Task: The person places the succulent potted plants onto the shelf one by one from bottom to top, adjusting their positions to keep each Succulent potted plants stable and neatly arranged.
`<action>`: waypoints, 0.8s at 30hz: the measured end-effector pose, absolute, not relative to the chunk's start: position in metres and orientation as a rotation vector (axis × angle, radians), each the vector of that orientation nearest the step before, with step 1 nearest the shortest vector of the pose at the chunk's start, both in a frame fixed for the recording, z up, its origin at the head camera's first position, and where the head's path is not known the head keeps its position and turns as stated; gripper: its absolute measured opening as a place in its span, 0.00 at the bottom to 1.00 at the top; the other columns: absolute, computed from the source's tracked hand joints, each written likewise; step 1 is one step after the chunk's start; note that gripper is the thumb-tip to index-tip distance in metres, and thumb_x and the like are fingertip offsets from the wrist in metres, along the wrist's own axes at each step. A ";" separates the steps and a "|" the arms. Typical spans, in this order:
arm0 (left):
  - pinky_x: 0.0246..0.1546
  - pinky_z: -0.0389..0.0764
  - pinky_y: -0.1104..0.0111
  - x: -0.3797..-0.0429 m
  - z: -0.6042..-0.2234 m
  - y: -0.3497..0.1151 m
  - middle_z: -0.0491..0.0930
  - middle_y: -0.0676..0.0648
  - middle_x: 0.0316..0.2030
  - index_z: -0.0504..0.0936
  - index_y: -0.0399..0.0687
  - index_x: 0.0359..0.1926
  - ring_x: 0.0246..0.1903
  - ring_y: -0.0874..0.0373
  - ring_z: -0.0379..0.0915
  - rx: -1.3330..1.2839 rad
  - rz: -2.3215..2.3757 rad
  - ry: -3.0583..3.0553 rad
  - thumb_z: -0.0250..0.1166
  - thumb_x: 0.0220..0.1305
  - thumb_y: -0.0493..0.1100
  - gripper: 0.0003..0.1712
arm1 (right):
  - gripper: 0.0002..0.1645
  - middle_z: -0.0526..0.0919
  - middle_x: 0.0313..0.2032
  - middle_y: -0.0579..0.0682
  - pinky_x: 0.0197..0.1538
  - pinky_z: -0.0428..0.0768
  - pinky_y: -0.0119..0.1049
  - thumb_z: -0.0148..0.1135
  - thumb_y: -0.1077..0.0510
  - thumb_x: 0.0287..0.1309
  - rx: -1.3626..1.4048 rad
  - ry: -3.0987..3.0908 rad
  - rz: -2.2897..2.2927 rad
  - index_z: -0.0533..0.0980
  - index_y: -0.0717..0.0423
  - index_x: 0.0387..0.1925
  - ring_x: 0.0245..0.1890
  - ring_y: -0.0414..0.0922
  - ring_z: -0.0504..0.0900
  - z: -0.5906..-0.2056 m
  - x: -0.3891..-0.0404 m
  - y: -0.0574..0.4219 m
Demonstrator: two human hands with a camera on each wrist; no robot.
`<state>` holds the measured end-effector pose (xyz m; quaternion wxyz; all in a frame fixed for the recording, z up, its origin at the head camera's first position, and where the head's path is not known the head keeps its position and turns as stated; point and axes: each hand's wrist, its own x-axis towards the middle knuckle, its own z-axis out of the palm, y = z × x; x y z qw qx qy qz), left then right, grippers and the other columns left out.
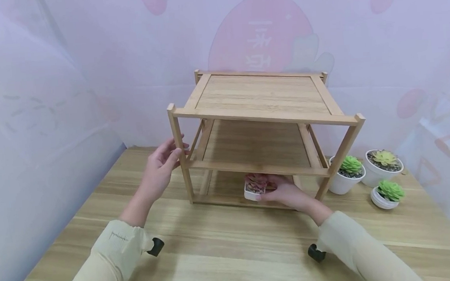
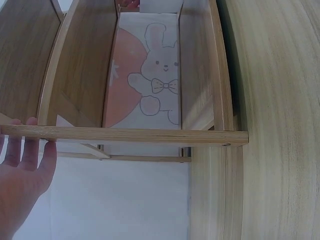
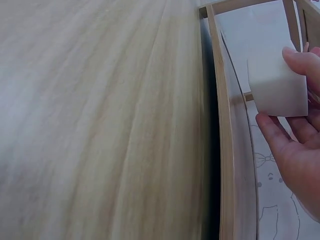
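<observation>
A three-tier wooden shelf (image 1: 261,94) stands on the table. My left hand (image 1: 163,160) holds its front left post (image 2: 125,134), with the thumb in front and fingertips showing past the wood. Inside the lowest tier, my right hand (image 1: 287,192) grips a potted succulent (image 1: 254,186) with reddish leaves in a small white square pot. From the right wrist, the pot's white side (image 3: 280,90) shows between thumb and fingers, above the bottom board (image 3: 242,165). The leaves are mostly hidden there.
Right of the shelf stand a white pot with a green succulent (image 1: 343,178), a pot with a yellowish succulent (image 1: 383,164) and a low pot with a green succulent (image 1: 387,193). A printed cloth (image 1: 134,77) hangs behind the wooden table (image 1: 217,254).
</observation>
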<state>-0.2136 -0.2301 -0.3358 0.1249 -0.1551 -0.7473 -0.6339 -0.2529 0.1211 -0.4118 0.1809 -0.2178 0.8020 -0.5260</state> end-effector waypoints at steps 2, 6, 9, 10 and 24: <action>0.59 0.80 0.62 -0.214 -0.336 -0.230 0.74 0.35 0.60 0.63 0.38 0.76 0.59 0.38 0.74 -0.456 -1.850 -2.174 0.50 0.82 0.42 0.27 | 0.42 0.79 0.60 0.55 0.62 0.79 0.46 0.75 0.51 0.59 -0.608 2.261 -1.474 0.70 0.63 0.70 0.62 0.53 0.76 -0.412 -0.255 0.118; 0.59 0.81 0.63 -0.214 -0.336 -0.231 0.74 0.34 0.60 0.64 0.38 0.75 0.59 0.36 0.73 -0.468 -1.856 -2.161 0.50 0.82 0.41 0.26 | 0.44 0.76 0.64 0.57 0.65 0.76 0.50 0.75 0.49 0.59 -0.557 2.216 -1.485 0.67 0.59 0.72 0.64 0.55 0.74 -0.409 -0.257 0.114; 0.59 0.81 0.62 -0.214 -0.336 -0.231 0.75 0.37 0.59 0.65 0.39 0.75 0.58 0.38 0.74 -0.478 -1.854 -2.159 0.50 0.82 0.41 0.26 | 0.52 0.67 0.72 0.57 0.72 0.66 0.54 0.75 0.48 0.59 -0.505 2.188 -1.506 0.59 0.54 0.78 0.71 0.56 0.65 -0.405 -0.258 0.113; 0.59 0.81 0.61 -0.214 -0.336 -0.231 0.75 0.38 0.58 0.65 0.39 0.75 0.58 0.38 0.75 -0.481 -1.851 -2.159 0.51 0.82 0.42 0.26 | 0.55 0.63 0.74 0.56 0.74 0.62 0.55 0.75 0.47 0.58 -0.485 2.183 -1.513 0.56 0.52 0.79 0.73 0.56 0.62 -0.403 -0.258 0.113; 0.61 0.79 0.58 -0.214 -0.337 -0.231 0.73 0.29 0.60 0.66 0.39 0.75 0.58 0.43 0.76 -0.462 -1.834 -2.176 0.51 0.82 0.42 0.26 | 0.61 0.54 0.79 0.53 0.77 0.54 0.58 0.75 0.41 0.55 -0.393 2.208 -1.416 0.51 0.46 0.82 0.78 0.57 0.52 -0.401 -0.269 0.097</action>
